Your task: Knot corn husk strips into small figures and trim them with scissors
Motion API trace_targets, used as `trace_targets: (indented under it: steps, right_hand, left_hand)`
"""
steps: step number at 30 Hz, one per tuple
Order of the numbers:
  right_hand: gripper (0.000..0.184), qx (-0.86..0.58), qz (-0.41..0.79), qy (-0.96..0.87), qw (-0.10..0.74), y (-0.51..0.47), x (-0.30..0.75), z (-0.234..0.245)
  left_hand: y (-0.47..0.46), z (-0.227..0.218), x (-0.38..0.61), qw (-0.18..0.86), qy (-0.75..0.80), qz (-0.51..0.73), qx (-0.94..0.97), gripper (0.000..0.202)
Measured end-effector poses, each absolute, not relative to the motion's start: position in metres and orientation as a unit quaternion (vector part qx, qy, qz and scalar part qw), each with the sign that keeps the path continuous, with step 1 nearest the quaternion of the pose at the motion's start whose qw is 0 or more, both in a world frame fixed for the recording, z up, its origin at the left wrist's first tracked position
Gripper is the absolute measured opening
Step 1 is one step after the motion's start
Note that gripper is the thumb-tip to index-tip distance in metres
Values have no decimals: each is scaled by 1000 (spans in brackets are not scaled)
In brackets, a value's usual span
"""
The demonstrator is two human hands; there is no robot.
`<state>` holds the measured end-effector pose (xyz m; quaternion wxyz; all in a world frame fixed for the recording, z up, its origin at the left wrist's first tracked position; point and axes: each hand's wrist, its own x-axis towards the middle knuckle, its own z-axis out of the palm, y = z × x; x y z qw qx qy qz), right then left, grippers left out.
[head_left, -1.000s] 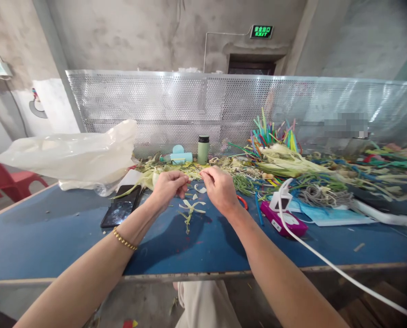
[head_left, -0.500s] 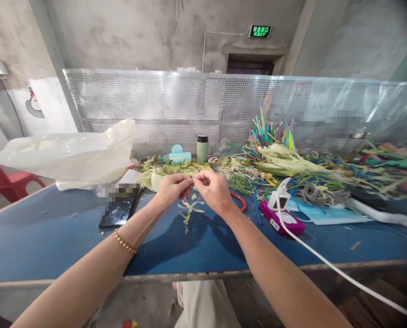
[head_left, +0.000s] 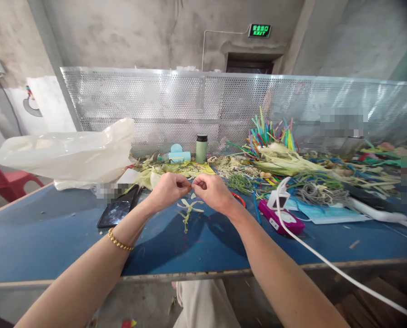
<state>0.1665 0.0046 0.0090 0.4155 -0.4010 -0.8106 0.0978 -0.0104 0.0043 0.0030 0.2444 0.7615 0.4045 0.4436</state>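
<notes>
My left hand point(head_left: 169, 187) and my right hand point(head_left: 211, 191) meet fingertip to fingertip just above the blue table point(head_left: 53, 237). Both are closed in a pinch on something small between them that I cannot make out. Right below them lies a small pale husk flower with a green stem point(head_left: 189, 210). A gold bracelet point(head_left: 119, 241) sits on my left wrist.
A black phone point(head_left: 118, 211) lies left of my hands under a big plastic bag point(head_left: 70, 155). A magenta device point(head_left: 282, 219) with a white cable point(head_left: 326, 262) lies to the right. Corn husks and coloured strips point(head_left: 292, 168) cover the back right, by a green flask point(head_left: 200, 149).
My two hands have drawn together from a small gap until their fingertips meet, and dropped slightly toward the table.
</notes>
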Motion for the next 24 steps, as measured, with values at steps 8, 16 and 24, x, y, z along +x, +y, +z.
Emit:
trace_targets:
  steps: [8, 16, 24]
  right_hand:
    - [26, -375, 278, -707, 531, 8, 163, 6]
    - [34, -324, 495, -571, 569, 0, 149, 3]
    - [21, -342, 446, -596, 573, 1, 152, 5]
  left_hand:
    - [2, 5, 2, 562, 296, 605, 479, 21]
    - [-3, 0, 11, 597, 261, 621, 436, 26]
    - [-5, 7, 4, 540, 290, 584, 532, 24]
